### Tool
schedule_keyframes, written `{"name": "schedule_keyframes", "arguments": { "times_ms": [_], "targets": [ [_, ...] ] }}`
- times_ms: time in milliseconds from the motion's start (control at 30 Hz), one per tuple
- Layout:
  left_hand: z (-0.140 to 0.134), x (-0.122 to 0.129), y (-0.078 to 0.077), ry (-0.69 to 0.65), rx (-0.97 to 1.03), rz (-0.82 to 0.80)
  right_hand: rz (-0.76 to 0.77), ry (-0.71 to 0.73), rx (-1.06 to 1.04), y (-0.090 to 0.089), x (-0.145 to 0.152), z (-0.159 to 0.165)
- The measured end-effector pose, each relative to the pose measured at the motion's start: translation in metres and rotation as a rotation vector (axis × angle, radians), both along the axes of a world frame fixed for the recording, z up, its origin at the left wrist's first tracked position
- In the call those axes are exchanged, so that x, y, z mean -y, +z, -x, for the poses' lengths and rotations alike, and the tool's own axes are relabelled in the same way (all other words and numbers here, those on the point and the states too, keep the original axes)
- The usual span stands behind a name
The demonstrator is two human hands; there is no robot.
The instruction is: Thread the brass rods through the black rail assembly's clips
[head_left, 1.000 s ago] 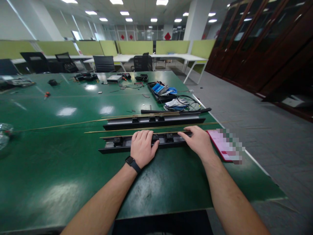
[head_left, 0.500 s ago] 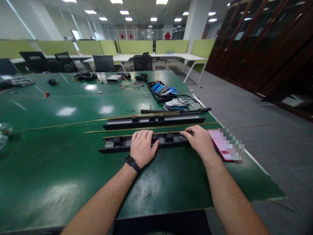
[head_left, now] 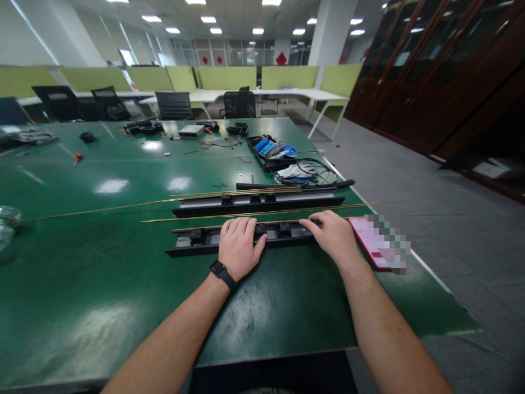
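Observation:
A black metal channel (head_left: 192, 252) with black blocks (head_left: 284, 229) inside lies across the near part of the table. My left hand (head_left: 240, 246), a dark watch on its wrist, is closed over the channel's middle, fingers across the far wall and thumb by a block. With thumb and forefinger pinched, my right hand (head_left: 332, 235) holds a thin brass rod (head_left: 205, 227) along the channel's far wall, near its right end. The channel's right end is hidden by that hand. Just behind lie more brass rods (head_left: 164, 220) and a second black channel (head_left: 287, 206).
To the right of my right hand lies a pink-screened phone (head_left: 367, 235), partly blurred out. Farther back are a black tray (head_left: 262, 158) with blue items, coiled cables (head_left: 315, 172) and a black strip (head_left: 348, 184). The green table (head_left: 123, 284) ends at a white right edge.
My right hand has slid slightly left along the channel's far wall. My left hand has stayed where it was.

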State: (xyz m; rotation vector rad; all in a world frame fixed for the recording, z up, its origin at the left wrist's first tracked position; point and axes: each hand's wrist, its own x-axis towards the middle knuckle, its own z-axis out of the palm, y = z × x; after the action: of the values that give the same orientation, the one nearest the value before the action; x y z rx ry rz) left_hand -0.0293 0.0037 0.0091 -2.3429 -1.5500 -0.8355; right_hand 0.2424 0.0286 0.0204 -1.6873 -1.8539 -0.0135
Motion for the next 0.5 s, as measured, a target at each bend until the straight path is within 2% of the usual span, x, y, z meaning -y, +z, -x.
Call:
{"name": "schedule_keyframes", "arguments": {
  "times_ms": [233, 500],
  "targets": [
    [0.0002, 0.0005, 0.0006, 0.002, -0.001, 0.005, -0.002, -0.049, -0.024, 0.0009, -0.0021, -0.0072],
    [0.0007, 0.0008, 0.0011, 0.005, -0.002, 0.002, -0.002, -0.029, -0.015, -0.0016, -0.0027, -0.0052]
  ]
}}
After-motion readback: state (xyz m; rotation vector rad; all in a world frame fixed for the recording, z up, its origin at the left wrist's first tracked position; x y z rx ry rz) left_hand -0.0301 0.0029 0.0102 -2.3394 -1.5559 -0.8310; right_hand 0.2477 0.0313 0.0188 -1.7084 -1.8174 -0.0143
